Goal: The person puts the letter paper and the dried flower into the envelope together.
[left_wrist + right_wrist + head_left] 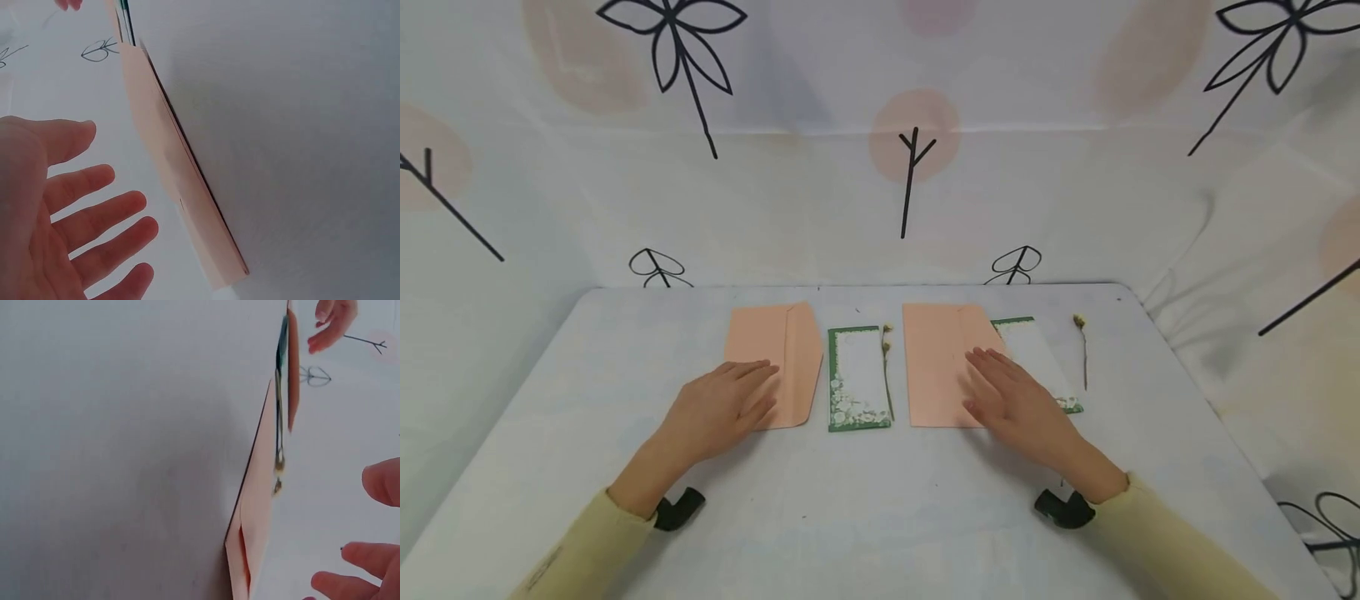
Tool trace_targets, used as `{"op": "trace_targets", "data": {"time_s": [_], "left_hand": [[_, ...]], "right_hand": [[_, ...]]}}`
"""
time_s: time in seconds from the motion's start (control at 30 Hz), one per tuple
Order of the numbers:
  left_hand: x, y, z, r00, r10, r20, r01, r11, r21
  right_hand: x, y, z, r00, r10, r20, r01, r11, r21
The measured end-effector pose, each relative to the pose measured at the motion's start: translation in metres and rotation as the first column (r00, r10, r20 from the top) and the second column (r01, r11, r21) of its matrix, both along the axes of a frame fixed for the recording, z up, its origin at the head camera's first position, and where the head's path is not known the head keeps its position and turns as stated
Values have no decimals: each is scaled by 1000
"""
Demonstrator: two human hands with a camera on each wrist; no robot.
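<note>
My left hand (711, 412), fingers extended, hovers over the lower left of a peach envelope (801, 358). In the left wrist view, a gap shows between the fingers and that envelope (165, 150). A second peach envelope (934, 367) lies to its right, with my right hand (1026, 412) above its right side, holding nothing. Between the envelopes are a white card (861, 367) with a green floral border and a thin dried flower (886, 358) along its right edge. Another such card (1030, 346) is partly hidden by the right envelope and hand. Farther right lies a second dried flower (1084, 358).
The items lie on a white-covered table (865, 525), toward its far edge. A white backdrop (820, 208) with black plant drawings and pale circles stands behind. Dark wrist mounts (679, 509) sit below both wrists, beside pale yellow sleeves (583, 546).
</note>
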State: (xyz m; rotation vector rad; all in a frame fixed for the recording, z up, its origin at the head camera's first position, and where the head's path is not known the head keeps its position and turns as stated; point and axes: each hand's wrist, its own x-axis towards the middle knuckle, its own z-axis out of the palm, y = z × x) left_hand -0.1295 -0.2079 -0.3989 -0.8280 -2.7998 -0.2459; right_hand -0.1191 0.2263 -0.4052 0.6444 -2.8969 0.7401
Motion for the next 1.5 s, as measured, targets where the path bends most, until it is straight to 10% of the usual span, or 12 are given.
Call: {"op": "trace_targets", "data": {"time_s": [0.43,0.9,1.5], "left_hand": [[-19,-1,-3,955,116,274,-170,969,181],[-42,-1,-8,909,144,392,-285,899,332],[-47,9,-8,888,150,434,-197,978,63]], "right_hand": [[-11,-18,-7,999,34,31,-27,975,-220],[-23,-48,-2,983,122,135,-63,926,-372],[-41,-90,3,963,213,165,-129,902,-413]]}}
